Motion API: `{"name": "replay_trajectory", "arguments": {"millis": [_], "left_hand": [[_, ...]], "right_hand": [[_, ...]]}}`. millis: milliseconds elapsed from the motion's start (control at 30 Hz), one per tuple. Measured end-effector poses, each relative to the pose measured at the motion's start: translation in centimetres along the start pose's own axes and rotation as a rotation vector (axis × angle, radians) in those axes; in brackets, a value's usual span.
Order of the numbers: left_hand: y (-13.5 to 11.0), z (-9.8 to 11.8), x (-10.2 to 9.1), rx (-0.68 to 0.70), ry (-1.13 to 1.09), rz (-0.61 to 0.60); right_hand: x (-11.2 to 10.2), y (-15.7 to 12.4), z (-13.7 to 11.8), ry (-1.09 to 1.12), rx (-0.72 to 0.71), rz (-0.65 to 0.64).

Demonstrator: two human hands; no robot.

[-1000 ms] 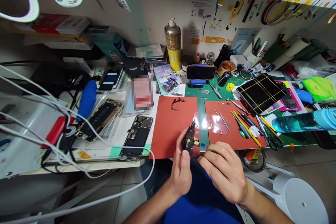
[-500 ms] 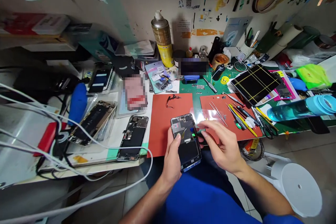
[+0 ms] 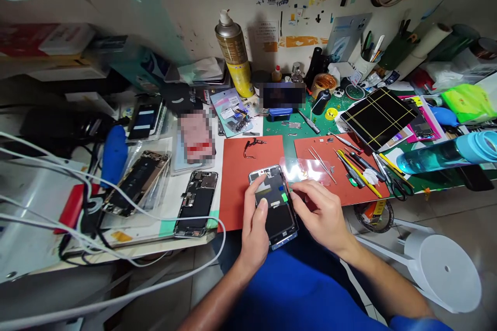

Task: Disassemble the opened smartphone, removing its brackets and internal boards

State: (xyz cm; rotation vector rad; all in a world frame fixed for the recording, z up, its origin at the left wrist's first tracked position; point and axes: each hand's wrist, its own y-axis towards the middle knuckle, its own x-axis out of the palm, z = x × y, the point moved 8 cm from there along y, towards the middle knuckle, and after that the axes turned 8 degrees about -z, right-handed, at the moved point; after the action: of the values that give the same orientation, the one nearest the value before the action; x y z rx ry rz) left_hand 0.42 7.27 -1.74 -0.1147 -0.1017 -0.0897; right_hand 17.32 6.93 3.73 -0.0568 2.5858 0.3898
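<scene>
A phone screen (image 3: pixel 280 221), its black back facing up with a small green sticker and a pale label, lies tilted in my left hand (image 3: pixel 254 227). My left thumb rests across its left side and the index finger reaches over the upper left part. Beneath its lower end shows a bluish edge. At the right edge of the screen is my right hand (image 3: pixel 320 212), thumb and index fingertips close together; whether anything is between them cannot be made out. Under and behind the screen is a red-brown mat (image 3: pixel 236 191), with a thin black flex cable (image 3: pixel 250 149) on it.
An opened phone (image 3: pixel 197 201) lies to the left, near white cables (image 3: pixel 163 217). On the right mat are tweezers (image 3: pixel 320 161), several tools and scissors (image 3: pixel 398 189). Behind stand a spray can (image 3: pixel 235 57) and a tablet (image 3: pixel 378 116); a blue bottle (image 3: pixel 438 158) lies right.
My left index finger has come over the top of the screen. My right fingers have drawn together at its right edge. The view has shifted slightly.
</scene>
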Motion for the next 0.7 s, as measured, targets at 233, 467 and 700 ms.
{"name": "replay_trajectory", "arguments": {"millis": [233,467,700], "left_hand": [[0.3,0.7,0.1,0.033,0.181,0.028],[0.0,0.7,0.2,0.152,0.302,0.072],[0.1,1.3,0.1,0.179,0.308,0.065]], "right_hand": [[-0.1,-0.5,0.8,0.075,0.070,0.039],[0.5,-0.7,1.3,0.095,0.144,0.017],[1.1,-0.6,1.9,0.166,0.208,0.046]]}}
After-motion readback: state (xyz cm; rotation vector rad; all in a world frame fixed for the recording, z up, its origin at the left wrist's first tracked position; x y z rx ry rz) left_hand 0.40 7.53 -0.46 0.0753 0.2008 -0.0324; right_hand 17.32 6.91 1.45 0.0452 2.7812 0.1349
